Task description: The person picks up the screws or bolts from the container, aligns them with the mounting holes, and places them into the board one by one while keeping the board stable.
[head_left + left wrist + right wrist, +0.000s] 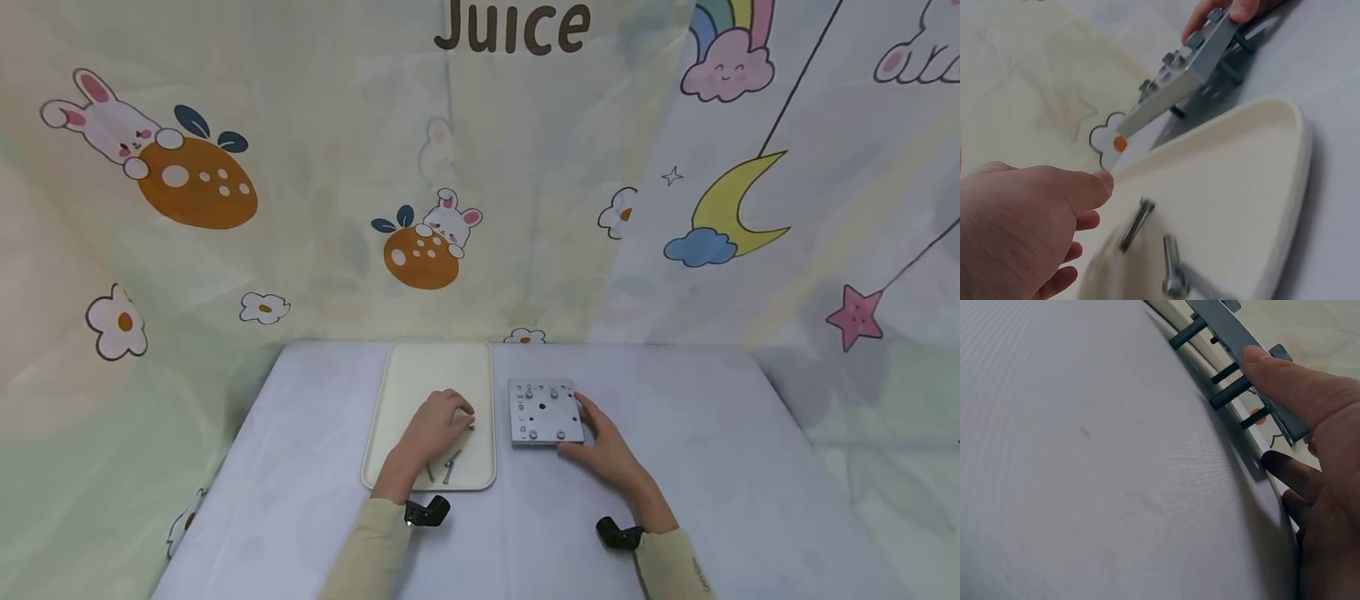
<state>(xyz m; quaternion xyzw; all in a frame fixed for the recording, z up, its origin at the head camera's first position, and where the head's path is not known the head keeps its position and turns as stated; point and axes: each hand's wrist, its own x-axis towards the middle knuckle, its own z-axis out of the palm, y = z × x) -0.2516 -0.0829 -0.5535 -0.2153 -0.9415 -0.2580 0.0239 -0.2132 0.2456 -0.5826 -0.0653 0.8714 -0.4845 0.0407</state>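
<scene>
A square metal plate [543,412] with several holes and bolt heads on top is right of the tray in the head view. My right hand [603,446] grips its right side, with the thumb on the near edge [1263,372]. Bolt shafts [1235,392] stick out below the plate in the right wrist view. My left hand [437,425] hovers over the cream tray [405,379], its fingers loosely bent and nothing visible between them. Near it, loose bolts [1137,225] lie in the tray; another bolt [1174,269] is closer to the camera.
White cloth covers the table [675,417]. Behind it hangs a printed curtain [315,225] with rabbits, flowers and a moon. A black wrist camera [427,511] sits on the left wrist, and another camera [619,533] on the right.
</scene>
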